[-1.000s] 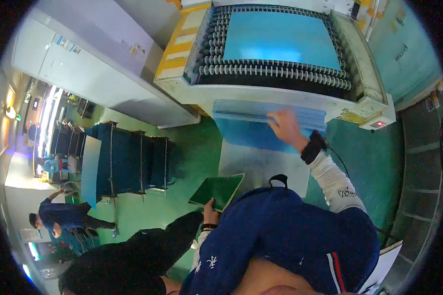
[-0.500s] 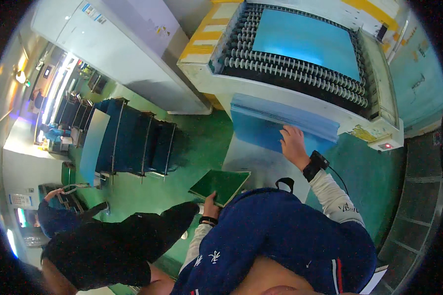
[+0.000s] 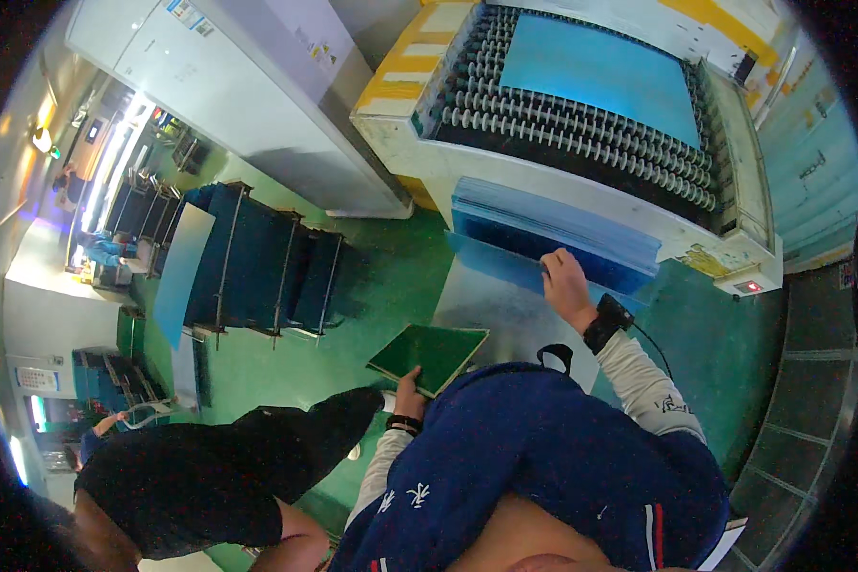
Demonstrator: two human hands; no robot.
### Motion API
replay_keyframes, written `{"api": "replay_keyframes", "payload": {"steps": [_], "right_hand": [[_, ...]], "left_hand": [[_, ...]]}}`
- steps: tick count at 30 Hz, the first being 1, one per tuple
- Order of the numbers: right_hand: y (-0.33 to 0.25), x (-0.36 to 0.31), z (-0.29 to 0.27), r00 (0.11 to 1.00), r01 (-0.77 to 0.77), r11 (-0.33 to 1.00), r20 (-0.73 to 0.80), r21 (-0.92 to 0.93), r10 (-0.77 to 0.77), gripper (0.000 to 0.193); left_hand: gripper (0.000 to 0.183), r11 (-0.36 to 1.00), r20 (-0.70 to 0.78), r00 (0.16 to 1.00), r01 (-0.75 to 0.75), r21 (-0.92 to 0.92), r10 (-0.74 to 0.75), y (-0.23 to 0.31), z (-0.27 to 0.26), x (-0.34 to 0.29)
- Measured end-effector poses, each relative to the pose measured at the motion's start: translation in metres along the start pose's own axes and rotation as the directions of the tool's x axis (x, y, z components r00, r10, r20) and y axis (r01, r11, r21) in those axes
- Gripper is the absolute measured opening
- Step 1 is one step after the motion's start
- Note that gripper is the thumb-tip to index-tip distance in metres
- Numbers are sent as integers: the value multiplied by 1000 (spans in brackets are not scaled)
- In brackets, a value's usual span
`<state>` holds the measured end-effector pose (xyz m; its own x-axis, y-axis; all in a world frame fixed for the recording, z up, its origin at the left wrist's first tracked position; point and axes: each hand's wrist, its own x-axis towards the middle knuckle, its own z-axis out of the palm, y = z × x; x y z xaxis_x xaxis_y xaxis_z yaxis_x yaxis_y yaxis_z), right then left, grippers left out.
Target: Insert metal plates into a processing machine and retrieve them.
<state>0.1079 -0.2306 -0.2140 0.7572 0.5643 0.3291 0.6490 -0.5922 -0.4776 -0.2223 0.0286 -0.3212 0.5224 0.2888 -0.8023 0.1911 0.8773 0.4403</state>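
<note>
My left hand (image 3: pixel 408 396) grips the near edge of a flat green panel (image 3: pixel 429 355) with a pale rim, held low beside my body. Ahead of me, a stack of thin blue sheets (image 3: pixel 558 227) stands on edge against the roller machine. The front blue sheet (image 3: pixel 491 259) leans away from the stack toward me, with a dark gap behind it. My right hand (image 3: pixel 569 294) is closed at that sheet's upper edge; its fingertips are partly hidden.
Beyond the stack, the roller conveyor (image 3: pixel 582 143) carries a flat light-blue sheet (image 3: pixel 601 81). A tall white cabinet (image 3: pixel 257 105) stands at the far left. Racks of dark panels (image 3: pixel 257 257) fill the left side. A co-worker in black (image 3: pixel 210 477) is close on my left. Dark shelving (image 3: pixel 801 400) stands right.
My right hand has pulled the front blue sheet's upper edge off the stack toward me, opening a gap. The left hand keeps the green panel nearly still. The co-worker has shifted slightly.
</note>
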Motion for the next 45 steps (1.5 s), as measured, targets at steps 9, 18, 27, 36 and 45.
{"api": "replay_keyframes", "payload": {"steps": [9, 18, 27, 36, 45], "right_hand": [[1, -28, 27, 969, -28, 999, 244, -41, 38, 11], [11, -14, 36, 884, -156, 974, 416, -165, 213, 22], [30, 11, -71, 907, -351, 936, 250, -2, 340, 34], [71, 6, -154, 733, -158, 246, -54, 956, 678, 18], [117, -14, -89, 729, -311, 209, 92, 927, 679, 20]], "left_hand": [[30, 845, 40, 918, -379, 377, 394, 1, 10, -24], [30, 977, 16, 983, -178, -115, 181, -17, -24, 8], [35, 335, 372, 779, -574, 747, 504, -24, -51, 16], [27, 993, -62, 996, 75, 95, -69, 1, 19, 25], [30, 926, 228, 966, -191, 326, 119, -9, -4, 33]]}}
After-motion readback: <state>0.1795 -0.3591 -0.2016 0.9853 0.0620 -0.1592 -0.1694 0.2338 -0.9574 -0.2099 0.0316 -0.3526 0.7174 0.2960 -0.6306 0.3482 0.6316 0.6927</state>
